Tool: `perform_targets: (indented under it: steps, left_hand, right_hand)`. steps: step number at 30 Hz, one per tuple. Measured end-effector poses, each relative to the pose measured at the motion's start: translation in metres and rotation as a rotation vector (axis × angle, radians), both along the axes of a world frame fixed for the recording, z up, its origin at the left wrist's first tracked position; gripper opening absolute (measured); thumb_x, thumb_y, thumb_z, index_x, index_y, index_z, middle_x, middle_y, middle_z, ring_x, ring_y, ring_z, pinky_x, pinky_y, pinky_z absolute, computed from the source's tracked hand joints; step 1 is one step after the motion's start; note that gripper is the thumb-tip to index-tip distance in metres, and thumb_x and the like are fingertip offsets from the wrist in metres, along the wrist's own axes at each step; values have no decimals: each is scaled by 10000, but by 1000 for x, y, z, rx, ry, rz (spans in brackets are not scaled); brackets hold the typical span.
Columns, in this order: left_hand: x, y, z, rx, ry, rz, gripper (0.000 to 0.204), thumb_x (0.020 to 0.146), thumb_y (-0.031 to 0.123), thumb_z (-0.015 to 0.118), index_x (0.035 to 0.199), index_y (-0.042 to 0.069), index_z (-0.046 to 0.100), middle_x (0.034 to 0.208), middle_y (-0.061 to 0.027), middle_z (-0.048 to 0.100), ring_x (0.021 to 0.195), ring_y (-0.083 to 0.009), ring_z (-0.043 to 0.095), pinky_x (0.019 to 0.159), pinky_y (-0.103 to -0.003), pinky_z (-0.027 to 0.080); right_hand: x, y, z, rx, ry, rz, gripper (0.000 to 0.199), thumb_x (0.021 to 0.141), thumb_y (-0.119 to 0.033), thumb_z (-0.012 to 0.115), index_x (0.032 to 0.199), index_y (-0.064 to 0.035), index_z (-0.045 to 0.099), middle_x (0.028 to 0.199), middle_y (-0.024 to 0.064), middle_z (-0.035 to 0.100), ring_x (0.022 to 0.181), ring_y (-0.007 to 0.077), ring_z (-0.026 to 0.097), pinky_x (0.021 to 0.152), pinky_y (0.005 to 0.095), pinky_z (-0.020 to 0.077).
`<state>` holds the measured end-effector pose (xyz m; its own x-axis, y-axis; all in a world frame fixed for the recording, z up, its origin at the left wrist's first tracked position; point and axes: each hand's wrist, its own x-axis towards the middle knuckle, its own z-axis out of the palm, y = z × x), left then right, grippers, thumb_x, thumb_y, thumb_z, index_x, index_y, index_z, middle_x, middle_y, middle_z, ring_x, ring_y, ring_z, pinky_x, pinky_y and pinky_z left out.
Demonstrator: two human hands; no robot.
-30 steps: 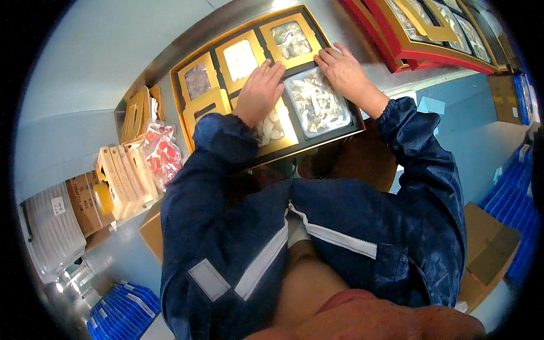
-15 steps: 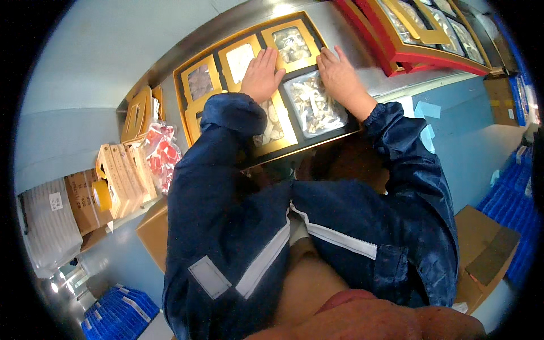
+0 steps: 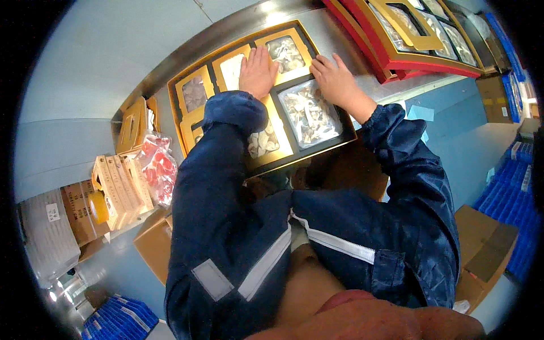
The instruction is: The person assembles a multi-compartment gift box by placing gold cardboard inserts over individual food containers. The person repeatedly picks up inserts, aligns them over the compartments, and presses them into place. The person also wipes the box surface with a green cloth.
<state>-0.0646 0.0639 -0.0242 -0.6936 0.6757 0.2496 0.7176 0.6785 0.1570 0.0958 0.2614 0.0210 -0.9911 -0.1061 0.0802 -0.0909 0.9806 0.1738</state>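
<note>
A shallow gift box (image 3: 263, 173) with a gold rim and black dividers lies on the counter before me. Gold window frames cover most compartments, with pale and dark dried goods behind them. My left hand (image 3: 259, 73) rests flat across two far frames, fingers stretched out, beside the gold frame (image 3: 305, 65) at the far right corner. My right hand (image 3: 338, 84) has its fingertips at that frame's near right corner, fingers extended, nothing held. Below it, an uncovered clear bag of dried mushroom slices (image 3: 311, 113) fills the near right compartment.
At the far right stands a red and gold box (image 3: 419, 62) with similar packs and a loose frame. Left of my box are gold frames (image 3: 131, 127), a red-and-white plastic bag (image 3: 158, 170), wooden pieces (image 3: 122, 184) and yellow tape (image 3: 99, 207). Cardboard boxes (image 3: 481, 243) flank me.
The whole view has shifted slightly, so the box appears a little lower and further left. Both hands stay over nearly the same frames, the left reaching slightly farther up.
</note>
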Motion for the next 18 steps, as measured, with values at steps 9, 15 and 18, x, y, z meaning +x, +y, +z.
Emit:
perform_targets:
  steps: [9,15,18]
  left_hand:
    - [-29,14,-9,-15,6,72,580,1047,400,427,1517,63,387,1594,-150,369,1492,-346,301,1199,-549,243]
    - [-21,7,-6,16,32,105,644,1038,467,417,1520,41,390,1600,-150,367,1505,-325,286,1214,-534,208]
    - [-19,-25,27,259,6,134,579,990,322,548,1470,14,447,1494,-212,479,1407,-369,418,1167,-491,307]
  right_hand:
    - [-108,2,-29,-159,111,-242,673,1025,-539,410,1496,-60,446,1569,92,432,1508,232,297,1225,534,181]
    - [-111,0,-35,-149,150,-225,793,983,-660,395,1507,-66,436,1578,90,415,1511,228,283,1216,573,166]
    - [-103,2,-36,-190,463,-150,692,955,-559,536,1407,-35,530,1431,162,556,1397,286,461,1152,555,318]
